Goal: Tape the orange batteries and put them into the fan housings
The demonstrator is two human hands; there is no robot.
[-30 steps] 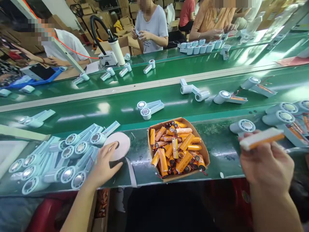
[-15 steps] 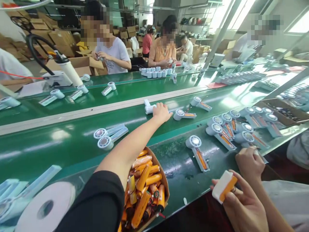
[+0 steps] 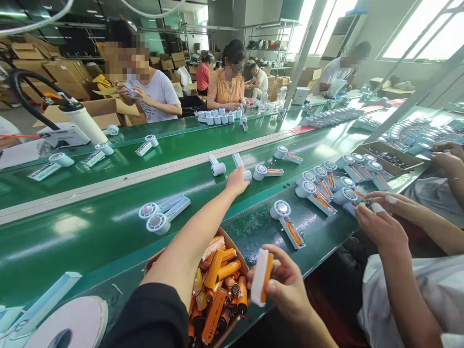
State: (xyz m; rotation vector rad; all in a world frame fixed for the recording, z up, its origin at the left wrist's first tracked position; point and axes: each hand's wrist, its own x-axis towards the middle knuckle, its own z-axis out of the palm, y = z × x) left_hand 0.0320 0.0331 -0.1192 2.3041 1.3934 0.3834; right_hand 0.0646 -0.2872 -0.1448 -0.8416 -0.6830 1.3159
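Reaching across the green conveyor belt, my left hand point(image 3: 236, 181) has its fingers closed at the round head of a pale blue handheld fan housing point(image 3: 238, 161); part of it is hidden behind the fingers. Just left of it lies a similar fan housing point(image 3: 218, 168). My right hand point(image 3: 288, 285) grips an orange battery with a white face point(image 3: 261, 278), held upright beside a box of orange batteries point(image 3: 219, 282). An opened fan with an orange battery in its handle point(image 3: 282, 209) lies on the table edge beyond my right hand.
Two fan housings point(image 3: 158, 223) rest on the belt at left. A white tape roll point(image 3: 85, 319) is at lower left. Several opened fans point(image 3: 308, 188) cluster to the right, near a co-worker's hands point(image 3: 384, 217). Other people sit across the belt.
My right hand has moved left with the battery, nearer the box. My left hand now shows at a fan housing right of the one it was beside. The view has shifted right.
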